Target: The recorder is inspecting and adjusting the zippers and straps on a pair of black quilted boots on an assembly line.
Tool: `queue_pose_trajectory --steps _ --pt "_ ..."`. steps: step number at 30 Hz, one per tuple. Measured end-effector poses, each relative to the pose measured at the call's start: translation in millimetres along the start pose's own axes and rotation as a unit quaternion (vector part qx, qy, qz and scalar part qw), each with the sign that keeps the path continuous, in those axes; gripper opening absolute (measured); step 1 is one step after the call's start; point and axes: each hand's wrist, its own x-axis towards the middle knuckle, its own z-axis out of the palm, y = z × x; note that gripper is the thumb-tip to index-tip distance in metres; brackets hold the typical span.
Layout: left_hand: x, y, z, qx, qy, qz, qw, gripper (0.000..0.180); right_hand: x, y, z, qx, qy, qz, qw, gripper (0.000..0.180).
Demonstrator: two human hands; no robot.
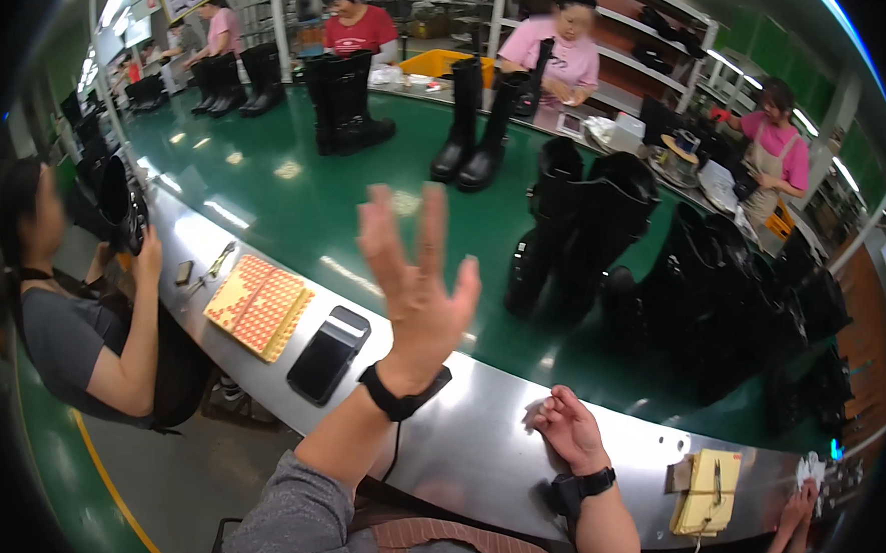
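Note:
My left hand (414, 288) is raised over the edge of the green belt (258, 186), fingers spread and nothing in it. A black band is on that wrist. Lower right, my right hand (573, 432) hovers by the metal ledge (470, 415) with its fingers curled in and no object showing in them. Nearest to my left hand, a black phone (329, 355) lies on the ledge. Beside the phone is a stack of orange-patterned cards (258, 306). Right of my right hand lies a yellow pad (710, 493) with a small metal tool on it.
Black boots stand on the belt: a pair (480, 124) ahead, another pair (349, 101) farther left, and a crowded group (704, 293) at right. A co-worker (84, 305) at left handles a boot. Across the belt, people in pink work near a yellow crate (442, 66).

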Motion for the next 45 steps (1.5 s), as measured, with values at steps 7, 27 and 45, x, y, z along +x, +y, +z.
queue_pose_trajectory --steps 7,27,45 --pt "22 -14 5 0.000 -0.012 -0.021 1.000 0.081 3 0 2 -0.012 0.010 -0.004 1.000 0.018" --pt "-169 -18 79 -0.541 -0.470 -0.601 0.354 0.021 2 2 -4 -0.028 -0.004 -0.016 0.999 0.017" --pt "-172 -15 71 -0.543 -0.465 -0.580 0.391 0.023 2 2 -4 -0.042 0.017 -0.028 0.999 0.017"
